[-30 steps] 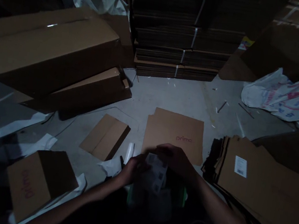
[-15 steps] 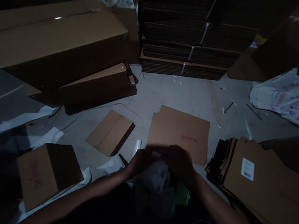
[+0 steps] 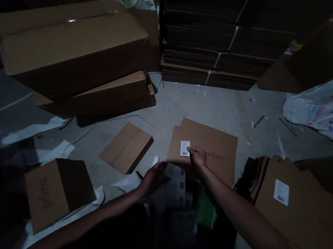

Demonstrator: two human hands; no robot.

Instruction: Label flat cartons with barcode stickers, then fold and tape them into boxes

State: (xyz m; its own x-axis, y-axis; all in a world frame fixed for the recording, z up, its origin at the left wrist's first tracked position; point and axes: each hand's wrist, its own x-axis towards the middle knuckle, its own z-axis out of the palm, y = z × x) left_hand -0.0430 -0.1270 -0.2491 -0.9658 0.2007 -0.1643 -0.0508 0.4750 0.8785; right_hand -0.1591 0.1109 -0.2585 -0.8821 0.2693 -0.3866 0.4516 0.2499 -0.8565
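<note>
- One barcode label (image 3: 184,148) is pinched edgewise by the right grip (image 3: 198,157), likely keeping its print uncovered, above the flat carton (image 3: 214,141) beneath.
- The left grip (image 3: 154,179) holds the label strip (image 3: 176,181) at its fingertips, apparently steadying it.

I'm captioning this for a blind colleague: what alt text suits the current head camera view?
A person's right hand holds a small white label over a flat cardboard piece, while the left hand holds a white label strip. In the dim light, brown boxes lie to the left and a cardboard stack to the right.
</note>
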